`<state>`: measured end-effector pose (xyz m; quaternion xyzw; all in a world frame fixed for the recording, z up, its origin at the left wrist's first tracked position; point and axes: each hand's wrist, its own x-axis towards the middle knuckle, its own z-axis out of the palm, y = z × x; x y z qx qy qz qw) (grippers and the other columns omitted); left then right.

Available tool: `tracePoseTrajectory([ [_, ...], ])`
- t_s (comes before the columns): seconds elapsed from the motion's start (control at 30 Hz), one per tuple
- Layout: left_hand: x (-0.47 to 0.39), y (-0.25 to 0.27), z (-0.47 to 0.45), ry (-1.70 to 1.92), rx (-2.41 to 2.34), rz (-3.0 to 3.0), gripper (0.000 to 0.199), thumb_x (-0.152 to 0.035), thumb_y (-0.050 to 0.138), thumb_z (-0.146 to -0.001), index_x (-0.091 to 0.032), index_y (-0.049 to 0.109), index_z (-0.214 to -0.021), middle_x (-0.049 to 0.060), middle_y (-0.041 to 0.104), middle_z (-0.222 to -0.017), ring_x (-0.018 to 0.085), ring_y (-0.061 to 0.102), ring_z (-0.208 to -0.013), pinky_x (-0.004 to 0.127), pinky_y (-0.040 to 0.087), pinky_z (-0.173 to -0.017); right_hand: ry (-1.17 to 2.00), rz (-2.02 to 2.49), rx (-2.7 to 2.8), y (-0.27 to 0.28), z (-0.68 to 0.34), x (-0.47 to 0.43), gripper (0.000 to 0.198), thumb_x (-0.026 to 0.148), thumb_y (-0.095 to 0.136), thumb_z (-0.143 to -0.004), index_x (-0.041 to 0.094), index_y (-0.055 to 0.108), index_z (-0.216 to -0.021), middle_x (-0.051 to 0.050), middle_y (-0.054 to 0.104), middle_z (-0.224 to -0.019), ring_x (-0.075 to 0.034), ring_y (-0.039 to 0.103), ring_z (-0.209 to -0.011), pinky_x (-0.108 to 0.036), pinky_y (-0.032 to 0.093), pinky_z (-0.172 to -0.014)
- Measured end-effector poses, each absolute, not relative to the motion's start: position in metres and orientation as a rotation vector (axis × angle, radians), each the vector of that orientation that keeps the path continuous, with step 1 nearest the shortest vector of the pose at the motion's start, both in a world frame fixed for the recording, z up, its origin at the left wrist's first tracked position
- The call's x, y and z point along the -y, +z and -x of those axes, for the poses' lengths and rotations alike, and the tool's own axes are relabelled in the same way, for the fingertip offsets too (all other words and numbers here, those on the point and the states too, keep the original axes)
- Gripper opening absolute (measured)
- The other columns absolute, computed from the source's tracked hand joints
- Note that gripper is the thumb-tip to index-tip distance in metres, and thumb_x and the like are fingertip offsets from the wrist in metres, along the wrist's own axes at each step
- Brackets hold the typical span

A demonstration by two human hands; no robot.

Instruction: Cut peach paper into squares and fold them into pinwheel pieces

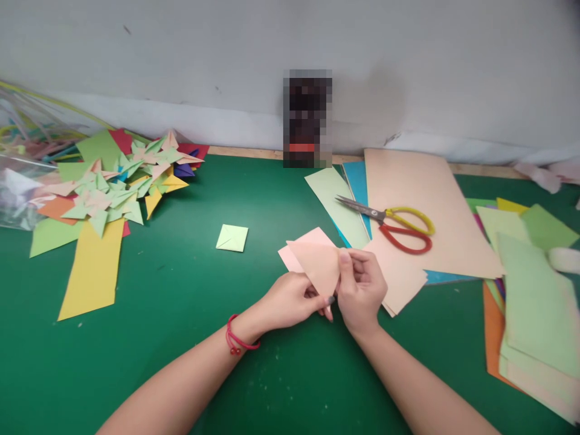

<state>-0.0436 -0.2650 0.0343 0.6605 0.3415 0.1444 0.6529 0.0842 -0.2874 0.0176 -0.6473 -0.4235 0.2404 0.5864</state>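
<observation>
A peach paper triangle [315,264], folded over, is held between my two hands above the green table. My left hand [294,299], with a red cord bracelet at the wrist, pinches its lower corner. At the right corner my right hand [362,287] grips it between thumb and curled fingers. Behind it lies a pink sheet [317,237], partly hidden by the triangle. A small pale green folded square [232,238] rests on the table to the left of my hands.
Scissors [385,220] with yellow and red handles lie on a large peach sheet [421,181] to the right. Folded paper stars [113,193] pile up at the left beside a yellow sheet [95,266]. Green sheets [539,302] are stacked far right. A wall [181,60] bounds the back.
</observation>
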Motion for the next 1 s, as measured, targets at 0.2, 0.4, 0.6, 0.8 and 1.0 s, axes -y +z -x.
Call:
tracePoseTrajectory([
  [0.2,0.264,0.0319,0.0464,0.3,-0.74,-1.471,0.015,-0.021,0.052,-0.08,-0.012,0.065,-0.081,0.006,0.07,-0.077,0.017,0.065,-0.073,0.024,0.048,-0.07,0.544,1.502,0.993,0.0189,-0.0835,0.2878,0.006,0.025,0.055,-0.082,0.019,0.055,-0.083,0.001,0.06,-0.067,-0.011,0.059,-0.058,-0.02,0.045,-0.049],
  [0.4,0.2625,0.0304,0.0473,0.304,-0.726,-1.408,0.016,-0.023,0.06,-0.075,-0.011,0.064,-0.085,0.007,0.07,-0.08,0.018,0.066,-0.075,0.026,0.049,-0.071,0.547,1.506,1.006,0.0178,-0.0835,0.2889,0.006,0.025,0.056,-0.082,0.019,0.055,-0.083,0.001,0.06,-0.068,-0.011,0.059,-0.058,-0.02,0.045,-0.048],
  [0.6,0.262,0.0282,0.0468,0.318,-0.72,-1.395,0.016,-0.022,0.062,-0.074,-0.01,0.064,-0.084,0.008,0.07,-0.079,0.019,0.066,-0.075,0.026,0.05,-0.07,0.572,1.513,0.998,0.0174,-0.0837,0.2892,0.007,0.026,0.055,-0.082,0.019,0.055,-0.083,0.001,0.059,-0.067,-0.011,0.058,-0.058,-0.02,0.044,-0.048],
  [0.8,0.2627,0.0293,0.0469,0.328,-0.719,-1.378,0.018,-0.02,0.065,-0.07,-0.01,0.065,-0.085,0.009,0.071,-0.081,0.02,0.066,-0.076,0.026,0.051,-0.068,0.578,1.518,0.992,0.017,-0.0841,0.2883,0.007,0.027,0.055,-0.083,0.019,0.055,-0.083,0.001,0.058,-0.067,-0.011,0.057,-0.057,-0.02,0.044,-0.046],
  [1.0,0.2619,0.0302,0.0466,0.33,-0.735,-1.406,0.016,-0.019,0.066,-0.07,-0.01,0.066,-0.083,0.009,0.071,-0.078,0.018,0.066,-0.072,0.023,0.05,-0.063,0.572,1.525,0.996,0.0169,-0.0842,0.2883,0.008,0.027,0.055,-0.082,0.019,0.055,-0.083,0.001,0.058,-0.067,-0.011,0.057,-0.057,-0.019,0.044,-0.046],
])
